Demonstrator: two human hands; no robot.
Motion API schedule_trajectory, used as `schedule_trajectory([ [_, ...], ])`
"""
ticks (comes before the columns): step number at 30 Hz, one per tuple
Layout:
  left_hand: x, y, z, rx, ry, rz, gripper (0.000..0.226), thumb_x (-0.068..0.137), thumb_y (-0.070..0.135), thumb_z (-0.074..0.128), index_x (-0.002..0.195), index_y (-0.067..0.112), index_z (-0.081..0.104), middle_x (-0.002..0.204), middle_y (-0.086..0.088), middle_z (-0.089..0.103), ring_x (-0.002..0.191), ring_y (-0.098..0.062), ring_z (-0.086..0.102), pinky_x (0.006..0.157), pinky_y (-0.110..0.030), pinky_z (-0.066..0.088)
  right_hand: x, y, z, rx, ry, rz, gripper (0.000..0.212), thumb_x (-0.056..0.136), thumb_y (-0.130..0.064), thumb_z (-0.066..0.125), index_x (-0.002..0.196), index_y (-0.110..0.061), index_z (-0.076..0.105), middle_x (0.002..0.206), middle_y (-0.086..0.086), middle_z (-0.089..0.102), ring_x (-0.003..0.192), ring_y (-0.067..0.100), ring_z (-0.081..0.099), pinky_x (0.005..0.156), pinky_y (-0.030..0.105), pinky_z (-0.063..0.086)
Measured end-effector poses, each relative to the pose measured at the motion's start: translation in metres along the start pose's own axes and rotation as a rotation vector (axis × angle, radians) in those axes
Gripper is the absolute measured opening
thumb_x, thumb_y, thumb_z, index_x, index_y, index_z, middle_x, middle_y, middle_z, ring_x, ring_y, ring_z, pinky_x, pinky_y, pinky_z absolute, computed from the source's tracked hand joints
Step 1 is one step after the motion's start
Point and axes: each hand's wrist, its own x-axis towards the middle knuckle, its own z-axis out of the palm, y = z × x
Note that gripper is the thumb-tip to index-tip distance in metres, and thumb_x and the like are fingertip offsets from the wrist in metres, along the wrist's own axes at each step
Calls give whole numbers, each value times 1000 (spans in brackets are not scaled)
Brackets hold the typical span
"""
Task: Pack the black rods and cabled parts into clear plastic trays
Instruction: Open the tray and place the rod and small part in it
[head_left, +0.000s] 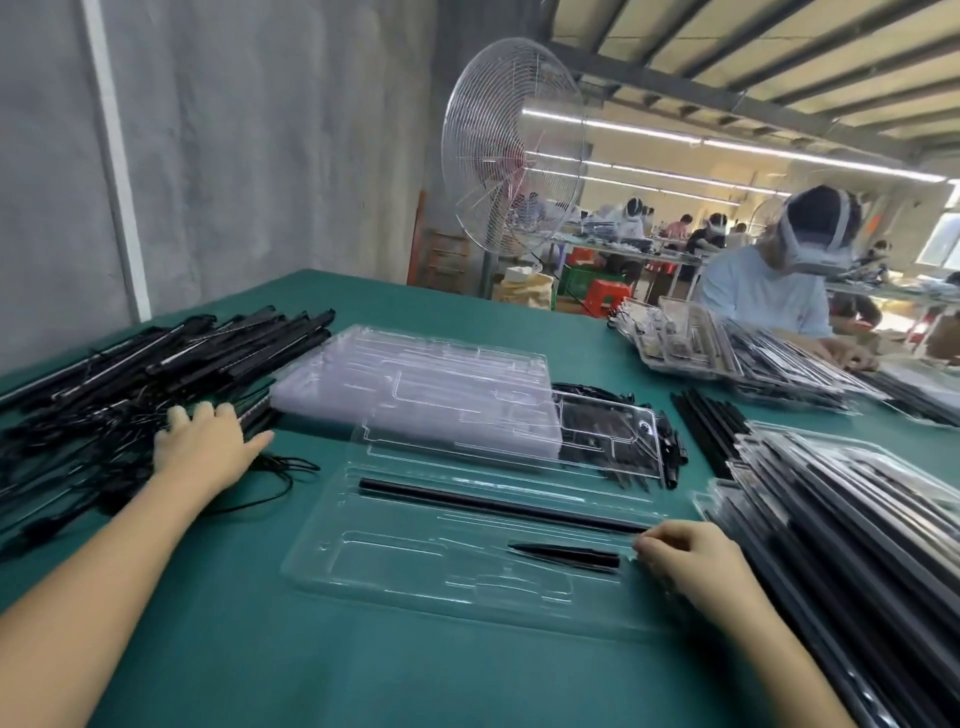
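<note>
An open clear plastic tray (395, 582) lies in front of me on the green table. A long black rod (498, 503) lies in its upper groove and a short tapered black piece (566, 554) lies lower right. My right hand (691, 558) is at the tray's right end, fingers curled by the rod's tip. My left hand (208, 447) reaches left onto the heap of black cabled parts (104, 395), fingers laid over them; whether it grips one I cannot tell.
A stack of empty clear trays (431, 384) stands behind the open tray. Loose black rods (711, 431) and packed trays (852, 519) lie to the right. Another person (774, 291) works at the far right beside more packed trays. A standing fan (511, 150) is behind the table.
</note>
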Motion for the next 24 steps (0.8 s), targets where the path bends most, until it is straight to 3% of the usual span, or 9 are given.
schedule_trajectory([
  [3, 6, 0, -10, 66, -48, 11, 62, 85, 68, 44, 121, 18, 51, 131, -12, 51, 122, -33, 40, 94, -37, 38, -2, 0, 1, 14, 3, 7, 17, 83, -17, 67, 65, -16, 69, 47, -8, 58, 51, 8, 52, 60, 25, 43],
  [8, 18, -1, -30, -33, -258, 24, 38, 77, 55, 60, 93, 20, 57, 114, -7, 61, 108, -29, 53, 94, -34, 44, -1, 3, 2, 10, 12, -2, 19, 84, -19, 66, 65, -17, 68, 47, -6, 59, 47, 6, 52, 57, 24, 43],
  [9, 20, -2, -32, -65, -277, 21, 37, 77, 49, 63, 94, 16, 59, 113, -10, 62, 104, -31, 56, 94, -37, 46, 0, 4, 2, 7, 14, -5, 19, 84, -19, 66, 65, -17, 68, 46, -6, 59, 47, 6, 52, 56, 24, 42],
  [11, 20, -3, -31, -45, -274, -55, 53, 79, 49, 63, 115, 12, 53, 125, -15, 55, 111, -33, 54, 97, -38, 45, 0, 4, 3, -5, 16, -13, 19, 84, -20, 66, 64, -18, 68, 46, -7, 59, 44, 4, 51, 55, 23, 42],
  [13, 14, 0, -28, 118, -242, -142, 71, 78, 64, 60, 133, 21, 45, 142, -10, 36, 126, -30, 38, 101, -36, 38, 0, 4, 4, -21, 19, -20, 20, 84, -20, 66, 64, -19, 68, 46, -8, 59, 42, 3, 50, 53, 23, 41],
  [15, 11, 5, -28, 303, -149, -84, 70, 76, 70, 57, 131, 29, 50, 145, -6, 27, 130, -27, 27, 103, -34, 31, 0, 4, 5, -28, 27, -25, 20, 84, -20, 66, 64, -19, 68, 48, -7, 60, 44, 5, 51, 54, 24, 41],
  [19, 16, 12, -31, 374, -119, 30, 50, 85, 51, 62, 125, 24, 54, 137, -6, 36, 129, -25, 29, 106, -38, 28, 0, 4, 6, -19, 33, -31, 21, 84, -20, 66, 63, -19, 67, 51, -4, 61, 48, 9, 52, 56, 26, 42],
  [22, 19, 11, -34, 323, -205, 67, 20, 93, 22, 47, 111, 19, 56, 113, -3, 54, 118, -25, 47, 111, -51, 22, -1, 4, 6, -26, 45, -41, 20, 84, -20, 66, 65, -21, 68, 53, -5, 62, 51, 9, 54, 57, 26, 43],
  [24, 19, 8, -36, 257, -281, 53, 23, 93, 18, 38, 110, 16, 54, 118, -6, 54, 115, -28, 50, 109, -53, 25, -1, 4, 7, -28, 48, -43, 19, 84, -20, 66, 65, -21, 68, 55, -5, 63, 53, 10, 55, 58, 27, 44],
])
